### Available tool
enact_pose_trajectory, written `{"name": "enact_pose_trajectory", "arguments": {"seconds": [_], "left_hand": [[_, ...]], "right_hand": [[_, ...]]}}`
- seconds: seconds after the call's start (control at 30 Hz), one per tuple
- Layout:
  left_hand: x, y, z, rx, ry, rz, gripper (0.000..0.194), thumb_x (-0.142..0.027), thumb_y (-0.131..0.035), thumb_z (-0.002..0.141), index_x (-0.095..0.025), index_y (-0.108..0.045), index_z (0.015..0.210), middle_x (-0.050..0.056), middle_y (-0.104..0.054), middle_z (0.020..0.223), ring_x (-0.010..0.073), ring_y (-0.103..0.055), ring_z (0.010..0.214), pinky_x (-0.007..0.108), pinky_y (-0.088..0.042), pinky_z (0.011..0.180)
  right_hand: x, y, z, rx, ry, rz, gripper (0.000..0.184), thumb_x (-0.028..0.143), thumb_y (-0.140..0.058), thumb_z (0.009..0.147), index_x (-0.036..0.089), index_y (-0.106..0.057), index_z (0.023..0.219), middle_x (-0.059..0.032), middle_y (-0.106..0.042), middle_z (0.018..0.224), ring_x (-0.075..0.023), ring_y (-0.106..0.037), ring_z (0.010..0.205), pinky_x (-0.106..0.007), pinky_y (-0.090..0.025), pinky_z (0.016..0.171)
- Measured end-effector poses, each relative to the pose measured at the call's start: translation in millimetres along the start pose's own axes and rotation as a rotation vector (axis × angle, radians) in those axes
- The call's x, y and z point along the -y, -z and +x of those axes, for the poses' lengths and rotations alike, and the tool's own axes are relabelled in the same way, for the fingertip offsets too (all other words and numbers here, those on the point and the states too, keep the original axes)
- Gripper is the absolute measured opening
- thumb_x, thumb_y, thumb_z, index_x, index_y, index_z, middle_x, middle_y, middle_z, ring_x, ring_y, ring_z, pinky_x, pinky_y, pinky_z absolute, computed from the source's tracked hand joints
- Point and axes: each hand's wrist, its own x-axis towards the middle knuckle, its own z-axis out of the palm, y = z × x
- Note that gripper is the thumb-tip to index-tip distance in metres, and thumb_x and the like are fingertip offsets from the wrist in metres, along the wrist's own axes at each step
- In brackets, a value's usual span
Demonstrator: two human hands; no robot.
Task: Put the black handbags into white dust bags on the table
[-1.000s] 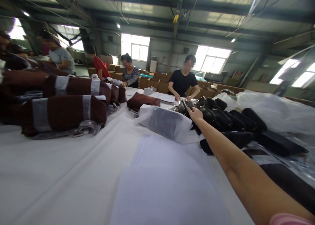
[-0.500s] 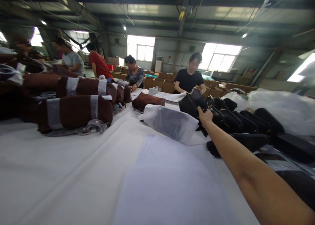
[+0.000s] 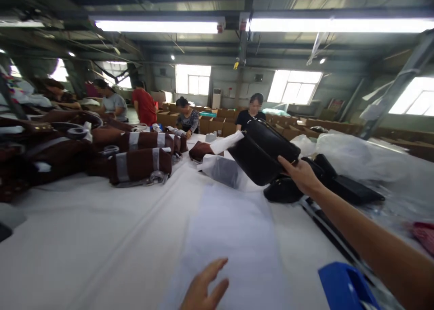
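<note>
Black handbag [image 3: 262, 154] moved nearer, right hand [image 3: 302, 176] clamped on its end, mid-carry above the tabletop [image 3: 101, 233]; left hand [image 3: 203, 286] came into view, fingers apart, over pale sheets [image 3: 237, 228]. Carrying likely called for steady grip.

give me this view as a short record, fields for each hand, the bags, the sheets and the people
right hand: fingers gripping a black bag, raised
left hand: open, over pale sheets
brown bags: left side, some banded with wrap
blue object: lower right, partly cut off
people: several beyond the table
</note>
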Motion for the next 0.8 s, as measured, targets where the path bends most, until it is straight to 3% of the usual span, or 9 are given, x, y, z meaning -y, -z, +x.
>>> {"name": "enact_pose_trajectory", "arguments": {"seconds": [0.2, 0.3, 0.4, 0.53, 0.67, 0.73, 0.8], "left_hand": [[-58.1, 0.8, -16.0, -0.079, 0.244, -0.688, 0.058, -0.046, -0.066, 0.083, -0.022, -0.053, 0.135, 0.013, -0.05, 0.142, 0.0293, -0.045, 0.133, 0.047, -0.034, 0.112], [-64.0, 2.6, -30.8, -0.081, 0.329, -1.132, 0.067, -0.065, -0.053, 0.083, -0.023, -0.051, 0.135, 0.015, -0.05, 0.141, 0.03, -0.045, 0.132, 0.051, -0.037, 0.109], [-55.5, 9.6, -50.3, -0.169, 0.399, -1.373, 0.071, -0.074, -0.043, 0.081, -0.022, -0.054, 0.128, 0.015, -0.059, 0.13, 0.0292, -0.051, 0.126, 0.05, -0.043, 0.105], [-37.7, 24.3, -74.5, -0.379, 0.45, -1.42, 0.049, -0.055, -0.056, 0.087, -0.02, -0.055, 0.122, 0.011, -0.063, 0.122, 0.0264, -0.059, 0.117, 0.044, -0.051, 0.097], [-24.8, 29.9, -91.0, -0.608, 0.545, -1.297, 0.035, -0.015, -0.068, 0.084, -0.02, -0.056, 0.117, 0.006, -0.068, 0.107, 0.0209, -0.068, 0.1, 0.04, -0.057, 0.089], [-21.9, 27.2, -97.0, -0.642, 0.492, -1.166, 0.041, -0.007, -0.069, 0.08, -0.02, -0.058, 0.117, 0.003, -0.069, 0.101, 0.0176, -0.069, 0.091, 0.036, -0.059, 0.086], [-20.4, 23.4, -102.6, -0.604, 0.411, -1.05, 0.048, -0.007, -0.072, 0.077, -0.021, -0.058, 0.121, 0.002, -0.069, 0.101, 0.0175, -0.07, 0.088, 0.035, -0.059, 0.085]], "right_hand": [[18.4, 0.5, -149.8, 0.2, 0.003, -0.389, 0.042, 0.056, -0.062, 0.081, 0.015, -0.07, 0.085, -0.0052, -0.071, 0.076, -0.0292, -0.068, 0.078, -0.035, -0.058, 0.068], [22.4, -3.9, -210.4, 0.385, 0.143, -0.426, 0.037, 0.042, -0.057, 0.088, 0.02, -0.068, 0.115, -0.0055, -0.072, 0.106, -0.0313, -0.066, 0.101, -0.039, -0.055, 0.089], [18.5, -6.2, -256.4, 0.553, 0.373, -0.404, 0.053, 0.018, -0.046, 0.092, 0.028, -0.042, 0.144, -0.0033, -0.048, 0.144, -0.0249, -0.047, 0.13, -0.04, -0.041, 0.11], [-3.4, -8.2, -297.2, 0.657, 0.591, -0.501, 0.061, 0.003, -0.036, 0.092, 0.031, -0.036, 0.146, -0.0027, -0.037, 0.152, -0.0214, -0.03, 0.141, -0.042, -0.036, 0.114], [-28.8, -11.9, -324.0, 0.622, 0.664, -0.54, 0.054, 0.009, -0.039, 0.096, 0.033, -0.037, 0.145, -0.003, -0.043, 0.148, -0.0209, -0.036, 0.138, -0.043, -0.036, 0.114], [-38.2, -13.5, -334.4, 0.591, 0.666, -0.529, 0.053, 0.01, -0.039, 0.097, 0.034, -0.038, 0.144, -0.0026, -0.047, 0.145, -0.02, -0.042, 0.134, -0.043, -0.038, 0.113], [-45.2, -14.4, -343.4, 0.566, 0.642, -0.517, 0.053, 0.009, -0.038, 0.097, 0.034, -0.039, 0.143, -0.0022, -0.049, 0.143, -0.0201, -0.044, 0.132, -0.042, -0.04, 0.111]]}}
